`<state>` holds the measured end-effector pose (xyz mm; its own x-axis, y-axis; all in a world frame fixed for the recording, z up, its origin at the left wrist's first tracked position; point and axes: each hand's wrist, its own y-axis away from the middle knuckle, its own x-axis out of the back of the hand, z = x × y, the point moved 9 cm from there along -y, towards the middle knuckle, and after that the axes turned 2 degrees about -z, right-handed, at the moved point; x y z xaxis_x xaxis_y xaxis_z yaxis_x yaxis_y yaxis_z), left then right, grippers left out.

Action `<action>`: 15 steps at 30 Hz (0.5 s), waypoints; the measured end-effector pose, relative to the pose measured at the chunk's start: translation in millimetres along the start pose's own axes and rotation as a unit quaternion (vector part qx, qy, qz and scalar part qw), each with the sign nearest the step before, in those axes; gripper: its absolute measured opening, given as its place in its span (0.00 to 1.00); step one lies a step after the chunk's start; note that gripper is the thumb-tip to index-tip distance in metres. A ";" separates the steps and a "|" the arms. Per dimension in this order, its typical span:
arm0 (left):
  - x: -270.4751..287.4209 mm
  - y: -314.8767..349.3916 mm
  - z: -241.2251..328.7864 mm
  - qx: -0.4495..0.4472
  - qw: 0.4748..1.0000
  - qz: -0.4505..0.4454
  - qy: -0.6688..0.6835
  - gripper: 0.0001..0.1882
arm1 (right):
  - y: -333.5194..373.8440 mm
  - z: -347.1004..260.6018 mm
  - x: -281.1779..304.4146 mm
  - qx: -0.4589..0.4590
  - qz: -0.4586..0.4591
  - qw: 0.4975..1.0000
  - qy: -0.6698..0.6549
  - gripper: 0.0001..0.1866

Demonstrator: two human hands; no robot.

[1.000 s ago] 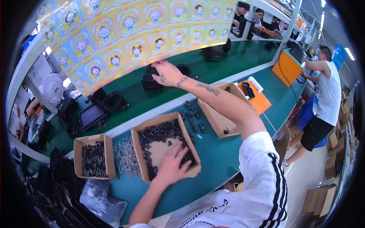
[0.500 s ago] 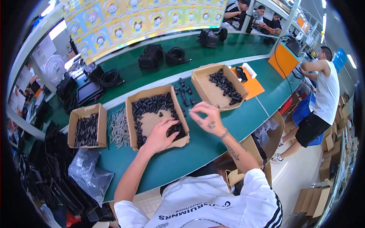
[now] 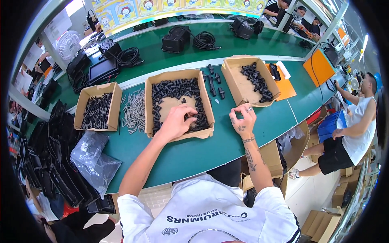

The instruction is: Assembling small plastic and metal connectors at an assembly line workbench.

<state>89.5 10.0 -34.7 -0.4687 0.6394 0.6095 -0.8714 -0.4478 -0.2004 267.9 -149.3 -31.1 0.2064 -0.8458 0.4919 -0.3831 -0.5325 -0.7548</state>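
My left hand (image 3: 177, 120) reaches into the middle cardboard box (image 3: 208, 106), thumb and fingers pinching around a small black plastic fitting, partly hidden by the fingers. Many similar black fittings (image 3: 175, 88) line that box, leaving bare cardboard in the center. To the right, my right hand (image 3: 243, 120) hovers over the green table with its fingers curled against the thumb; whatever is between them, if anything, cannot be made out. Beyond it stands a second box (image 3: 237, 83) with more black fittings (image 3: 257, 81). Several loose fittings (image 3: 212, 86) lie between the two boxes.
At left are a box of thin black pins (image 3: 97, 109), a pile of grey pins (image 3: 134, 110) and a clear plastic bag (image 3: 95, 160). An orange sheet (image 3: 287, 88) lies at right. Black devices with coiled cables (image 3: 206, 40) sit behind. Another person (image 3: 360, 121) stands at right.
The view has shifted, so the table sits higher. My left fingers have closed around a fitting in the middle box. My right hand has drawn away from the loose fittings, its fingers curling in.
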 end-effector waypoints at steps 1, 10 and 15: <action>2.4 -0.7 -3.7 0.001 1.000 0.014 -0.009 0.10 | -0.2 -2.9 -1.6 0.020 -0.007 1.000 0.008 0.07; 10.6 -1.8 -18.2 0.069 0.997 -0.022 -0.017 0.08 | -4.4 -11.1 -8.1 0.061 -0.024 0.998 0.012 0.08; 3.8 3.5 -23.8 0.081 0.997 -0.010 -0.002 0.06 | -5.4 -21.7 -12.8 0.075 -0.049 0.996 0.009 0.08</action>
<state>81.3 25.7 -51.3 -0.4512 0.6464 0.6153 -0.8452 -0.5308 -0.0621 247.8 -134.9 -24.0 0.2201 -0.7897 0.5727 -0.2228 -0.6123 -0.7586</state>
